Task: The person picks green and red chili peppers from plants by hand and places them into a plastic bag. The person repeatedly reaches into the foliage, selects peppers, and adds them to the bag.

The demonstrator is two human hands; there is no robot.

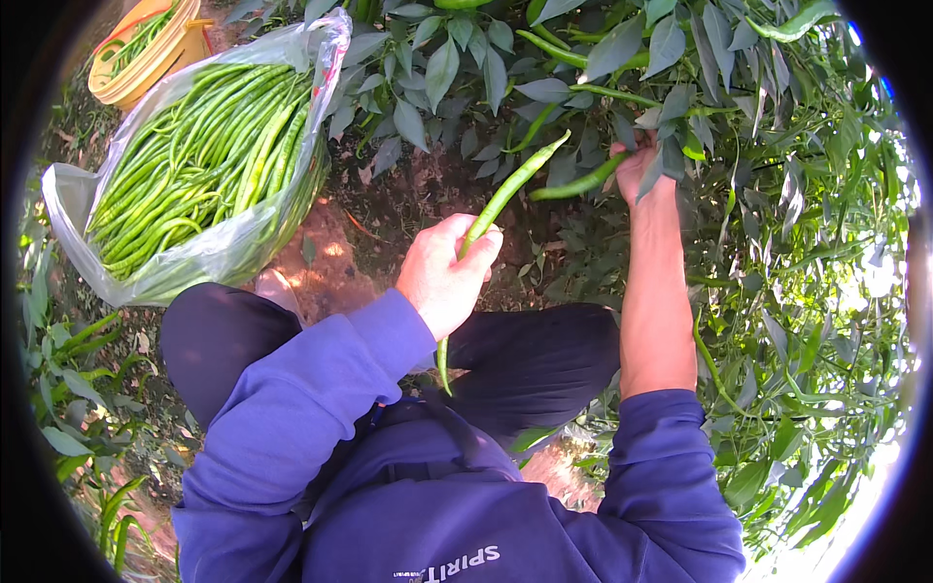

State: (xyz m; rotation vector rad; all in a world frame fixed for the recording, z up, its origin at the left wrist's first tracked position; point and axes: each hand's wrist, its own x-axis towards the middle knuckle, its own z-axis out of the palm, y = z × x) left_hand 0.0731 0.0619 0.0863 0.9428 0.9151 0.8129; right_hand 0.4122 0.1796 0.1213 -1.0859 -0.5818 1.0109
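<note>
My left hand (449,275) is closed around a long green chili pepper (513,192), whose upper length points up and to the right. Below the fist a thin green tip (443,365) sticks out; whether it belongs to the same pepper I cannot tell. My right hand (641,167) reaches in among the leaves of the pepper plant (622,49), fingers curled at the end of another green chili pepper (581,185). Leaves cover part of these fingers. Several more green peppers hang from the branches just above.
To the left stands a clear plastic bag (73,209) filled with long green peppers (204,155). Behind it is a yellow bucket (160,63) with more peppers. My bent legs (525,364) are close below my hands. Dense plants rise on the right, with lower ones at far left.
</note>
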